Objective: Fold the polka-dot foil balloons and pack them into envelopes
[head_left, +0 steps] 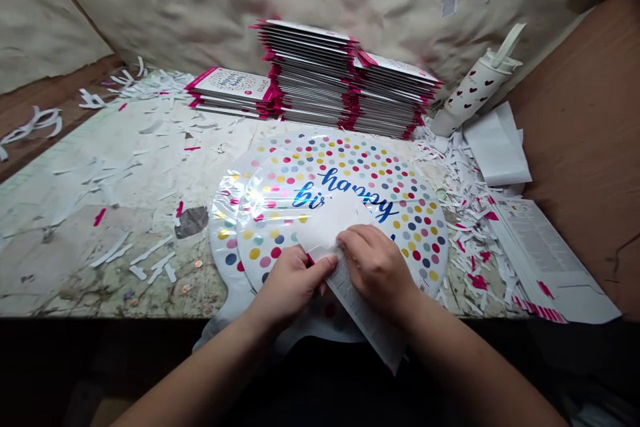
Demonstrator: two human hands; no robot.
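Observation:
My left hand (300, 275) grips the near-left edge of a printed cardboard sleeve (357, 300), thumb on top. The sleeve is tilted, its lower end reaching past the table's front edge. At its upper end a white flap (327, 220) sticks out. My right hand (375, 263) has its fingers curled at the sleeve's right side, near the flap; the fingertips are partly hidden. Under both hands lie flat foil balloons (420, 213), white with coloured dots and blue "happy" lettering, overlapping one another.
Packed sleeves stand in tall stacks (315, 73) at the back, with a low pile (233, 87) to their left. A heart-patterned tumbler (470, 93) leans at the right. Flat unfolded sleeves (545, 253) lie front right. White paper strips (460, 213) litter both sides.

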